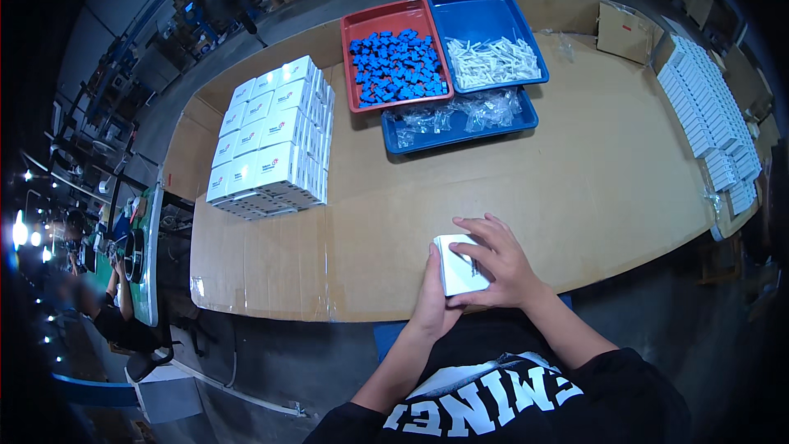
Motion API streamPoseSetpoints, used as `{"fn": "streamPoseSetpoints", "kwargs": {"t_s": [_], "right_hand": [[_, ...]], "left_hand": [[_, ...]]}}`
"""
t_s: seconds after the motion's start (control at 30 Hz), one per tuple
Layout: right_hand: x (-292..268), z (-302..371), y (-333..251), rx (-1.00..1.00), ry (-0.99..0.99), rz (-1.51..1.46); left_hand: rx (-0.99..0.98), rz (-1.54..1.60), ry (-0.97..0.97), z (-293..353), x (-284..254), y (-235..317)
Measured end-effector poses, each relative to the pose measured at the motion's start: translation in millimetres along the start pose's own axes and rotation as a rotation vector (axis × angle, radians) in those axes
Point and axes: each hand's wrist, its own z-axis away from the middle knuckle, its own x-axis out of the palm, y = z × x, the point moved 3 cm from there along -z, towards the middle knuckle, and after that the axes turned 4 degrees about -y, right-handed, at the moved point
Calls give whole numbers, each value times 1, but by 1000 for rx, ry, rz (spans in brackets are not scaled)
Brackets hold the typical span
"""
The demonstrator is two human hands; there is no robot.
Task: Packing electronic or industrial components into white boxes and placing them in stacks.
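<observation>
Between my two hands, over the near edge of the cardboard-covered table [386, 255], is a small white box [457, 278]. My left hand [431, 300] grips its left side and lower edge, thumb along the side. Over the top and right side lies my right hand [501, 261], its fingers bent across the box and its thumb at the lower edge. Dark print shows partly beneath the right fingers. Whether the box's flaps are closed cannot be seen.
Stacked white boxes [267, 136] stand at the left. At the back are a red tray [347, 53] of blue parts, a blue tray [493, 0] of white sticks and a lower blue tray [460, 141] with clear plastic bags. More white pieces [707, 115] line the right edge.
</observation>
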Motion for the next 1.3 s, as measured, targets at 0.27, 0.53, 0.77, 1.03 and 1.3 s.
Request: {"fn": "streamPoseSetpoints", "kwargs": {"t_s": [0.27, 0.53, 0.77, 1.03, 1.3], "right_hand": [[1, 1, -5, -157, 133, -4], [8, 8, 4, -108, 149, -103], [28, 8, 13, 272, 280, -645], [31, 17, 16, 312, -10, -674], [38, 22, 18, 291, -120, -429]], "left_hand": [[-32, -18, -10, 3, 6, -6], [-55, -17, -27, 6, 5, -6], [302, -179, -74, 0, -19, -34], [282, -296, 139, -21, -41, -19], [207, -114, 252, -16, -25, -16]]}}
